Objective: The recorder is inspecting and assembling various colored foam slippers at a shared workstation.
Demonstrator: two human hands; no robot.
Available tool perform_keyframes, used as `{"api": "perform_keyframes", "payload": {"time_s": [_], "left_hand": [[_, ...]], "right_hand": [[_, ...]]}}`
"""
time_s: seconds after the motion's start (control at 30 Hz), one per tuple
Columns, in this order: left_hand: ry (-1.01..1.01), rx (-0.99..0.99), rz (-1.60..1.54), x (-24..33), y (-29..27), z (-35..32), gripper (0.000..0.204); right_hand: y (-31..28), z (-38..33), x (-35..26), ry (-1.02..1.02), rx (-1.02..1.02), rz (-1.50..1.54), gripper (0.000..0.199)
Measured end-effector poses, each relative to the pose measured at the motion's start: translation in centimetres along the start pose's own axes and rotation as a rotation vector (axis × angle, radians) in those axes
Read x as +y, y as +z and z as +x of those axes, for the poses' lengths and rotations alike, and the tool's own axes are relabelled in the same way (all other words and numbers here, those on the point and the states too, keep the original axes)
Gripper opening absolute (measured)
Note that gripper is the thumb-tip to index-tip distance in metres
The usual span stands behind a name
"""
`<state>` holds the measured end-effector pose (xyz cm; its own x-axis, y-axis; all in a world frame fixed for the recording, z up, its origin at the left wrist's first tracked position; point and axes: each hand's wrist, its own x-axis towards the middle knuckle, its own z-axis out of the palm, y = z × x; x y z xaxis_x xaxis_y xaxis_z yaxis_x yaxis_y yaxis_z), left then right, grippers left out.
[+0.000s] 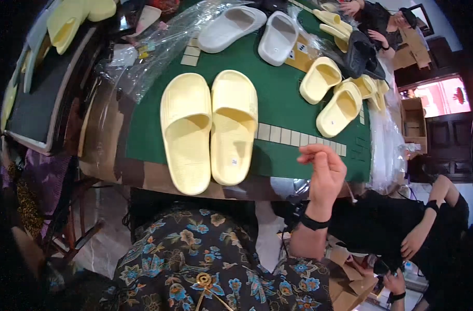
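Observation:
My right hand (325, 173) is raised over the near right edge of the green table, a dark band on its wrist. Its fingers are loosely bent and the thumb stands up; nothing shows between them. My left hand is out of view. To the left of the right hand lies a pair of pale yellow slippers, side by side with toes pointing away: a left slipper (187, 155) and a right slipper (235, 93). A small white label (234, 162) sits on the right slipper's footbed near the heel.
Behind lie a grey slipper pair (279, 39), smaller yellow slippers (341, 111) and black slippers (358, 54). Clear plastic wrap (153, 57) spreads at the table's left. A dark case (50, 93) with slippers stands farther left. Other people are at the right, near a cardboard box (353, 285).

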<state>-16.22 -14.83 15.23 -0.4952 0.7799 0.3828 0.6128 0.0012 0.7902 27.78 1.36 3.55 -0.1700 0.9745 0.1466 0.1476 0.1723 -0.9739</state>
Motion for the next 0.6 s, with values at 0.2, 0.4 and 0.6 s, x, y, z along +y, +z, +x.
{"api": "perform_keyframes", "payload": {"time_s": [0.2, 0.4, 0.6], "left_hand": [[-0.023, -0.020, 0.013, -0.7, -0.7, -1.7, 0.039], [-0.041, -0.021, 0.014, -0.4, -0.5, -2.1, 0.039], [-0.017, -0.035, 0.056, -0.2, -1.3, -2.2, 0.038]], "right_hand": [[0.3, -0.3, 0.9, 0.024, -0.020, 0.030, 0.022], [-0.3, -0.5, 1.3, 0.030, -0.022, -0.004, 0.021], [0.7, -0.7, 1.4, 0.053, -0.031, 0.019, 0.021]]}}
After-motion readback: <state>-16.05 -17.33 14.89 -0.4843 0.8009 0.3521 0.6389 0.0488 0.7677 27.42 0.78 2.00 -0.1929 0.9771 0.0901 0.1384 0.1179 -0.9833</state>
